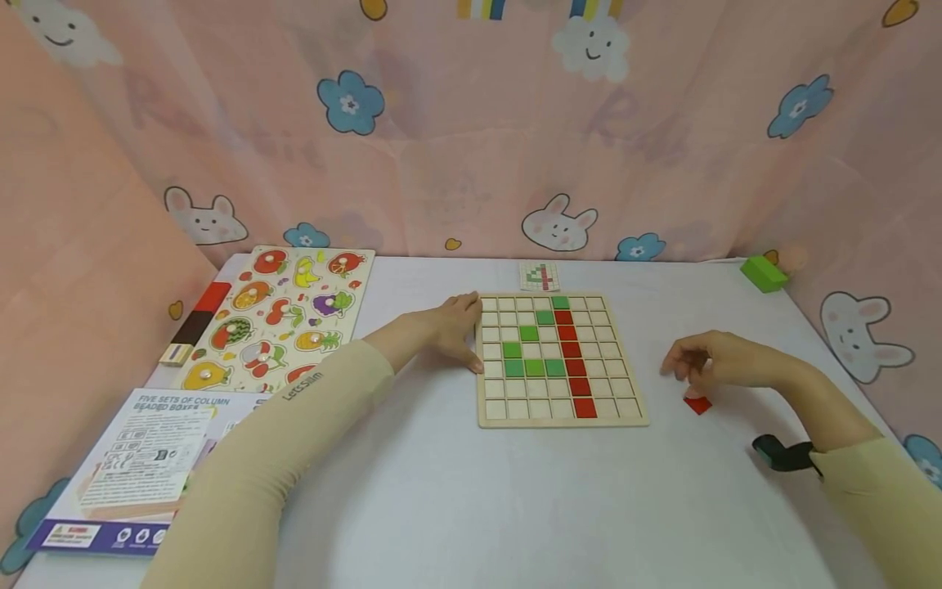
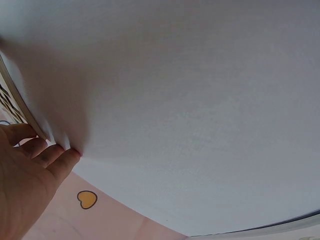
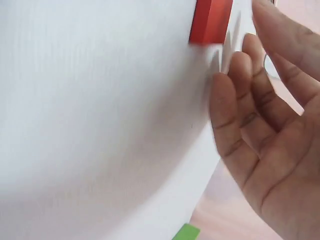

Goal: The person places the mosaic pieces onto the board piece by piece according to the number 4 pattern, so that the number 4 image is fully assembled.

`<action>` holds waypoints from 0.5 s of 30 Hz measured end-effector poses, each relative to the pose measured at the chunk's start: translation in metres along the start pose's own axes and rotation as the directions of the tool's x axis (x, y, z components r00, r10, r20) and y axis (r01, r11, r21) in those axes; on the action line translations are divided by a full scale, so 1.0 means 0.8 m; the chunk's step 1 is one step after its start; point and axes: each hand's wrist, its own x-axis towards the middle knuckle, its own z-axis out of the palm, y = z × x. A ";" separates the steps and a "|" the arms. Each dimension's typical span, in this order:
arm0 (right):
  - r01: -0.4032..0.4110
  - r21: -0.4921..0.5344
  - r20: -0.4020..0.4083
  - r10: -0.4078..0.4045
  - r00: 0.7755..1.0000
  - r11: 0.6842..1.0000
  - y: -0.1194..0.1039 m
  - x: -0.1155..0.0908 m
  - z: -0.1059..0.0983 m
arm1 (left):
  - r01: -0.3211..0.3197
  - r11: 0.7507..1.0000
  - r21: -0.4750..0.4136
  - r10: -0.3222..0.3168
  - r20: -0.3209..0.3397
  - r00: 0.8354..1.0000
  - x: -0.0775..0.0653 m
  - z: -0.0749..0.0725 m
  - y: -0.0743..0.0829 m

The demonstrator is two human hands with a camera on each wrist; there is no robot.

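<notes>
A wooden grid board (image 1: 533,417) lies flat on the white table, with a column of red tiles (image 1: 572,350) and several green tiles (image 1: 528,333) together shaped like a 4. At the board's left edge my left hand (image 1: 458,331) rests, its thumb and fingers touching the rim. Over to the right of the board, my right hand (image 1: 724,360) hovers low with loosely bent fingers and nothing gripped. A red piece (image 1: 697,405) lies just under it; in the right wrist view this red block (image 3: 212,22) sits beyond the fingertips (image 3: 223,87).
Behind the board is a small patterned card (image 1: 540,276). A fruit puzzle board (image 1: 283,319), a red, black and wooden row of blocks (image 1: 195,323) and a printed box (image 1: 140,466) occupy the left side. Green blocks (image 1: 764,274) stand at the far right corner.
</notes>
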 end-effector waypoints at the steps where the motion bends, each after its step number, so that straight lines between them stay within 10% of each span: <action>1: -0.002 0.003 0.017 0.002 1.000 1.000 0.005 -0.002 -0.001 | 0.000 1.000 0.000 0.000 0.001 1.000 0.000 0.000 0.000; 15: 0.057 -0.083 -0.011 -0.058 0.998 0.995 0.017 -0.010 0.002 | -0.013 1.000 -0.002 0.013 -0.004 1.000 0.000 0.000 0.000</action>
